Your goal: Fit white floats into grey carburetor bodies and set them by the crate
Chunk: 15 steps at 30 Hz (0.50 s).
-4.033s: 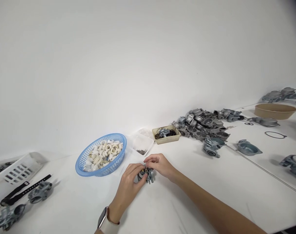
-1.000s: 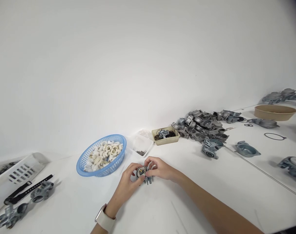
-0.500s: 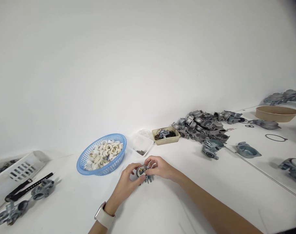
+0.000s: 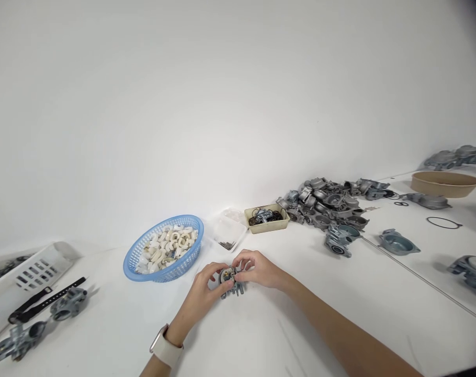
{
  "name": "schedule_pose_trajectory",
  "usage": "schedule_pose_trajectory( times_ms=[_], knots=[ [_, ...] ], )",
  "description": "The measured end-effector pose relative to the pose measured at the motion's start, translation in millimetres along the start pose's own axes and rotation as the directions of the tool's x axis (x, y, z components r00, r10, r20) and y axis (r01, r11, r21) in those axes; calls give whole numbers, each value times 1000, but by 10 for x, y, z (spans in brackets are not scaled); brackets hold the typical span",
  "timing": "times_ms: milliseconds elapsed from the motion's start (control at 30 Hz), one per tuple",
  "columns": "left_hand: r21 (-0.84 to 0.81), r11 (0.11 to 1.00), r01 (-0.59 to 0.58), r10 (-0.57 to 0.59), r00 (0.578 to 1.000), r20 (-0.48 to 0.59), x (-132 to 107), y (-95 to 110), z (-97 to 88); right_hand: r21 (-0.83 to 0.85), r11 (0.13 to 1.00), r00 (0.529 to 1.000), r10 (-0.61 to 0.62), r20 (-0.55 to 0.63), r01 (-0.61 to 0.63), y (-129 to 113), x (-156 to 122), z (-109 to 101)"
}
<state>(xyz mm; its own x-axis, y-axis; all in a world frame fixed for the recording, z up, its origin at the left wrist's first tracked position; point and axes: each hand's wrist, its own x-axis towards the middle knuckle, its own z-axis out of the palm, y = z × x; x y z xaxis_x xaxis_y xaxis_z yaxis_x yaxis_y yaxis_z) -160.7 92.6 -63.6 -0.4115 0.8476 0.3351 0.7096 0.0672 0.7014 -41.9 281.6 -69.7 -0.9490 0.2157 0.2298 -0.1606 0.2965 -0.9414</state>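
Grey metal carburetor body (image 4: 228, 275), on the near right side of the round blue plastic basket (image 4: 185, 263), sits clasped in the left hand (image 4: 205, 287)'s grip while the right hand (image 4: 260, 270), lower than seconds ago, touches its edge, any pinch hidden, suggesting finer two-handed work.

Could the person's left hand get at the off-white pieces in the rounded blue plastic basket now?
Probably yes: the basket stands open near the left hand, with nothing visible between them. That hand is holding a grey metal part, though, so it might need freeing first.
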Motion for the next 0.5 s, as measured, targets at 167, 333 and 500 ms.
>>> schedule_pose_trajectory(
  times_ms=[167,333,500],
  knots=[
    [-10,1000,13,-13,1000,9,-3,-12,4,-30,999,1000,-27,4,27,45,8,6],
    [12,1000,22,-22,1000,8,-3,-20,9,-69,996,997,-66,-31,64,70,6,27],
    [15,1000,24,-24,1000,7,-3,-29,17,-102,990,993,-103,-54,97,65,7,45]
  ],
)
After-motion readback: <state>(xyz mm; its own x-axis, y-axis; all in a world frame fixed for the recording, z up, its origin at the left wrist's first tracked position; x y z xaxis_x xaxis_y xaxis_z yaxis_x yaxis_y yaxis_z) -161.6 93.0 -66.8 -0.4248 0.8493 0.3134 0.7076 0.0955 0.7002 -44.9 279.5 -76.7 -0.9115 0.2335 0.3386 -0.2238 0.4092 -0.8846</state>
